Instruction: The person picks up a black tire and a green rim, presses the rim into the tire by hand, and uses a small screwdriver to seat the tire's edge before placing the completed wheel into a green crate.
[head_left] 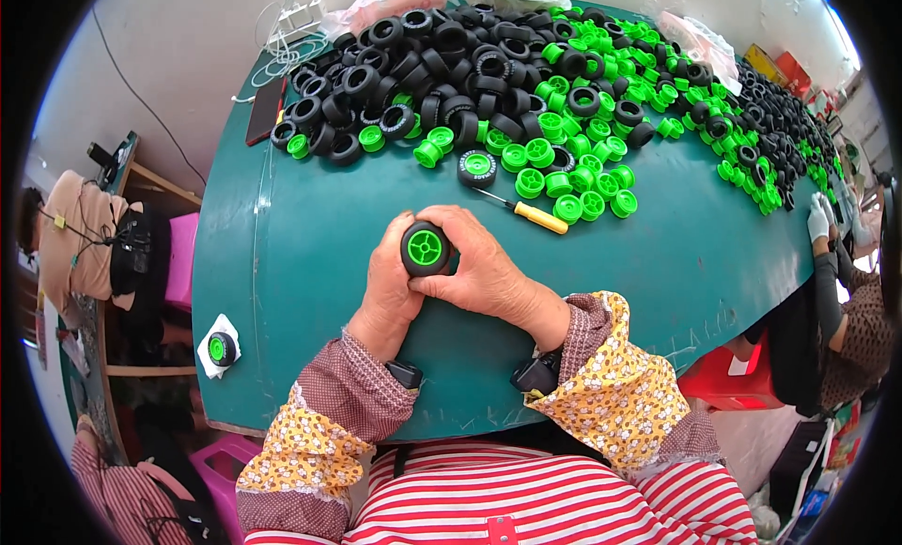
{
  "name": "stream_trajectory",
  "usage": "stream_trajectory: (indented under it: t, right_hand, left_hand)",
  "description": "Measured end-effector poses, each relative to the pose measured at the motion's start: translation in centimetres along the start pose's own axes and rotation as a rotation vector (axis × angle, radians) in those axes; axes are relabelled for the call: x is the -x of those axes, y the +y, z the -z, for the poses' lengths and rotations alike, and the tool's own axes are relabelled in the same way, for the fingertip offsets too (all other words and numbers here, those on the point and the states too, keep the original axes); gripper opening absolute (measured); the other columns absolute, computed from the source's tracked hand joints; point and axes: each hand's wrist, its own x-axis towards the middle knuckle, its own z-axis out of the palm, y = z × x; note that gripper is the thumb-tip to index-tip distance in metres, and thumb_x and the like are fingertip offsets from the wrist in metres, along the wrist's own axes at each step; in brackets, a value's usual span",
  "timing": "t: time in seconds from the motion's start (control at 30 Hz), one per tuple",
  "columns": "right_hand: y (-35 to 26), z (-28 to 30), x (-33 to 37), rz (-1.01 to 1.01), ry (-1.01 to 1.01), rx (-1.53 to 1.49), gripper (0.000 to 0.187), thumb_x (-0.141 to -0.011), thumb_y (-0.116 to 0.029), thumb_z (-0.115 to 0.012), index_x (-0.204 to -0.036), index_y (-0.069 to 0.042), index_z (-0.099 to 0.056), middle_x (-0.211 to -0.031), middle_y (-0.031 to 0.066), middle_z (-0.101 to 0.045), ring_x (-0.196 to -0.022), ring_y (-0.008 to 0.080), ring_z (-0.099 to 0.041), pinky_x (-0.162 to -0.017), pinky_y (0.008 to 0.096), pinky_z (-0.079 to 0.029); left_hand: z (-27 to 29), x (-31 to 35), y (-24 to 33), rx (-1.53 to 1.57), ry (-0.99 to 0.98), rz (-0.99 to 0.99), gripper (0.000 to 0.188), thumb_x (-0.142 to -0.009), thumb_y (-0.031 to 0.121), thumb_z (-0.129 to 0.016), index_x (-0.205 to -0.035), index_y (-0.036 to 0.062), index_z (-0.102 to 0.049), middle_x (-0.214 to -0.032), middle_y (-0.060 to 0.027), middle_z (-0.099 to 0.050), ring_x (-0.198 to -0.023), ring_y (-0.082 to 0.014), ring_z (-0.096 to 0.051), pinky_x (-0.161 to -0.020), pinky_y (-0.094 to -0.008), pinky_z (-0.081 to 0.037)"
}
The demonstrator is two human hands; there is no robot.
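Between both hands I hold a small toy wheel (426,247), a black rubber tire around a bright green spoked rim, its face turned up. My left hand (387,277) wraps its left side. My right hand (484,268) curls round the right side, with thumb and fingers against the tire. Just beyond my hands lies a screwdriver (540,217) with a yellow handle. Beside its tip rests another tire with a green rim in it (477,166). Loose green rims (530,183) cluster to the right of that, and a heap of black tires (404,70) spreads behind.
A fitted wheel on white paper (222,349) sits at the table's left edge. A dark flat phone-like object (266,111) and a white power strip (299,19) are at the far left. More parts run along the green table (310,225) toward a gloved co-worker's hand (818,221).
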Motion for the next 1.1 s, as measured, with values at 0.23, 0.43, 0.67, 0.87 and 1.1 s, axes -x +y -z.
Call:
stream_trajectory:
  t: [0.23,0.43,0.67,0.87,1.1]
  right_hand:
    - [0.3,0.8,-0.1,0.052,-0.130,-0.023,0.062,-0.060,-0.013,-0.076,-0.113,-0.002,-0.047,-0.113,0.0143,-0.048,-0.105,0.0292,-0.047,-0.092,0.0360,-0.038]
    - [0.7,0.0,0.2,-0.009,-0.114,0.037,0.065,-0.058,-0.014,-0.076,-0.113,-0.002,-0.043,-0.113,0.0153,-0.047,-0.105,0.0308,-0.047,-0.091,0.0376,-0.038]
    - [-0.8,-0.4,0.1,-0.094,-0.046,-0.026,0.064,-0.058,-0.013,-0.076,-0.113,-0.003,-0.045,-0.112,0.0150,-0.049,-0.106,0.0314,-0.047,-0.091,0.0380,-0.038]
    - [0.3,-0.2,0.0,0.087,-0.008,0.076,0.061,-0.057,-0.008,-0.071,-0.112,-0.003,-0.046,-0.111,0.0163,-0.048,-0.103,0.0343,-0.046,-0.090,0.0395,-0.039]
    - [-0.1,-0.2,0.4,0.027,0.012,-0.010,0.063,-0.060,-0.012,-0.071,-0.114,-0.001,-0.040,-0.111,0.0170,-0.047,-0.103,0.0347,-0.046,-0.091,0.0403,-0.038]
  left_hand:
    - [0.5,0.1,1.3,0.063,-0.179,0.199,0.036,-0.093,0.032,-0.035,-0.104,0.0003,-0.048,-0.096,-0.0122,-0.058,-0.084,-0.0211,-0.061,-0.070,-0.0322,-0.053]
    - [0.8,-0.2,1.0,0.021,-0.048,0.115,0.017,-0.089,0.020,-0.046,-0.092,0.0045,-0.051,-0.087,-0.0078,-0.059,-0.077,-0.0145,-0.061,-0.066,-0.0275,-0.052]
    - [1.3,0.7,1.2,-0.902,-0.086,-0.365,0.016,-0.088,0.018,-0.046,-0.091,0.0039,-0.054,-0.086,-0.0054,-0.057,-0.077,-0.0139,-0.059,-0.065,-0.0242,-0.049]
    - [1.1,0.0,1.4,-0.230,-0.113,-0.063,0.030,-0.091,0.029,-0.042,-0.102,0.0022,-0.050,-0.093,-0.0090,-0.057,-0.080,-0.0171,-0.059,-0.069,-0.0285,-0.051]
    - [0.9,-0.6,0.9,-0.034,-0.170,0.235,0.034,-0.094,0.034,-0.036,-0.100,0.0030,-0.049,-0.095,-0.0108,-0.058,-0.086,-0.0183,-0.060,-0.072,-0.0299,-0.053]
